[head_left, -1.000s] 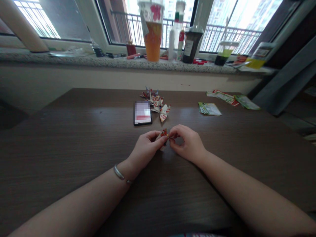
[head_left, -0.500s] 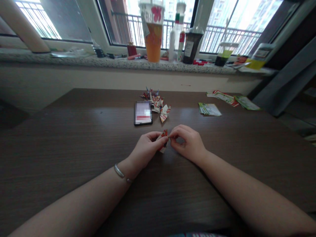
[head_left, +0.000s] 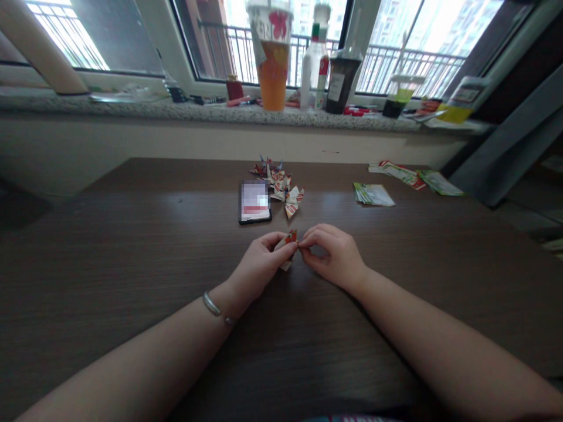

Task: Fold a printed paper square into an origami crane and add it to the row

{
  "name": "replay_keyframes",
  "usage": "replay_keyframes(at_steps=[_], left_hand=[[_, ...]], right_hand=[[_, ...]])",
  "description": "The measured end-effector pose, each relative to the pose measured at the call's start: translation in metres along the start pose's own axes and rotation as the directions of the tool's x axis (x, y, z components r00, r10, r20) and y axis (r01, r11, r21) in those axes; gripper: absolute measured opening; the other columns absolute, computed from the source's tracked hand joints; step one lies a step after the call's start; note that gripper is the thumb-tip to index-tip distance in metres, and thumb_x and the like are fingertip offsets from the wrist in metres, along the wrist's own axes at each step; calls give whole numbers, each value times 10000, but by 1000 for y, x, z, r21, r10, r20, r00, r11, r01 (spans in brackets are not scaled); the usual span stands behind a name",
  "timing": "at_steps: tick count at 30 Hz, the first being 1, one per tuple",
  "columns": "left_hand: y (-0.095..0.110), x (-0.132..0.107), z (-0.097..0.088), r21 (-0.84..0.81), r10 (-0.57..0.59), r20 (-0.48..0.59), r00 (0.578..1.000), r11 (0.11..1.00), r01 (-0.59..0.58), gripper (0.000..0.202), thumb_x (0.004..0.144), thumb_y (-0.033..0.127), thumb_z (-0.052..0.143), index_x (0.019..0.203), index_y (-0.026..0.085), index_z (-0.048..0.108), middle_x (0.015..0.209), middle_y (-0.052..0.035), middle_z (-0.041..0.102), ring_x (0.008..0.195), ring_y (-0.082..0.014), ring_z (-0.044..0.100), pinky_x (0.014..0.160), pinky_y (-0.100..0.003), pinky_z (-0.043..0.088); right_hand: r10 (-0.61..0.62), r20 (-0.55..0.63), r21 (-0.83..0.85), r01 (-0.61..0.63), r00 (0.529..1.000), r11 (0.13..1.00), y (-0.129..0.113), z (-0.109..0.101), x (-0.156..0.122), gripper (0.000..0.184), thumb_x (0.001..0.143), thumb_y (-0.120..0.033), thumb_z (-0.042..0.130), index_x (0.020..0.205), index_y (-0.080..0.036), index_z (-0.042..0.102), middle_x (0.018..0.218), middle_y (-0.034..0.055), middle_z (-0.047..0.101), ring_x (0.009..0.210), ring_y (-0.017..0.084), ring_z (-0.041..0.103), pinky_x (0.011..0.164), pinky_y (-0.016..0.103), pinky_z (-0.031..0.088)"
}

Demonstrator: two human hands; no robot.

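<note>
Over the middle of the dark wooden table (head_left: 132,281), my left hand (head_left: 268,255) pinches a small piece of folded paper (head_left: 288,238), patterned in red, orange and white. My right hand (head_left: 332,249) has its thumb and forefinger closed at the paper's right edge, on a tip too small to make out clearly. Part of the paper is hidden behind my left thumb. Beyond my hands lie several folded paper figures (head_left: 281,181) in a cluster, one white-and-red figure (head_left: 294,202) nearest to me. Left of them rests a phone (head_left: 255,202) with its screen lit and blurred.
Green-and-white packets (head_left: 373,195) and a red-and-green wrapper (head_left: 402,174) lie at the table's back right. On the granite windowsill (head_left: 197,111) stand a tall cup of orange drink (head_left: 273,70), a clear bottle (head_left: 313,70), a dark-filled cup (head_left: 341,82) and small items.
Both hands have stayed almost in place. The folded paper has tilted slightly, its lower end shifting left, and my right fingertips have moved a little left with it.
</note>
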State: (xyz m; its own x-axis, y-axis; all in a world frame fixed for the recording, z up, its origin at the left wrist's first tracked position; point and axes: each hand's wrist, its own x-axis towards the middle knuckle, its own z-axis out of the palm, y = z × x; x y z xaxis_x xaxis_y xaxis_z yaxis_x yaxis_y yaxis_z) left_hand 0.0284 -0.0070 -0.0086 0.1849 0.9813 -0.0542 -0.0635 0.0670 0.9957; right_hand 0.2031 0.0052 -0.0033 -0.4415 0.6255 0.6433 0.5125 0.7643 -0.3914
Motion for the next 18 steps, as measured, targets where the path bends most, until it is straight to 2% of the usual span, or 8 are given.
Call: replay_keyframes(at_steps=[9,15,18], left_hand=[[0,1,0,42,33,-16,999,999,-33,231,725,357,694,776,145,616,685,26,562,602,-87,459,569,-209,345],[-5,3,-2,-12,43,5,999,999,-43,202,754,335,674,817,150,620,728,17,591,626,-83,481,587,-202,365],[-6,3,-2,-30,64,12,998,998,-64,207,755,341,677,832,155,627,722,20,581,627,-84,477,576,-197,365]], right_hand=[[23,28,4,-23,999,1000,-1,0,-1,41,805,-181,596,774,-206,606,829,40,672,797,163,618,721,285,480],[221,79,112,-229,972,967,-3,3,0,23,778,-206,624,793,-200,608,758,5,622,693,134,574,641,265,463],[264,89,181,-276,960,944,-2,5,0,45,781,-220,631,818,-196,625,764,4,623,679,123,574,625,254,463]])
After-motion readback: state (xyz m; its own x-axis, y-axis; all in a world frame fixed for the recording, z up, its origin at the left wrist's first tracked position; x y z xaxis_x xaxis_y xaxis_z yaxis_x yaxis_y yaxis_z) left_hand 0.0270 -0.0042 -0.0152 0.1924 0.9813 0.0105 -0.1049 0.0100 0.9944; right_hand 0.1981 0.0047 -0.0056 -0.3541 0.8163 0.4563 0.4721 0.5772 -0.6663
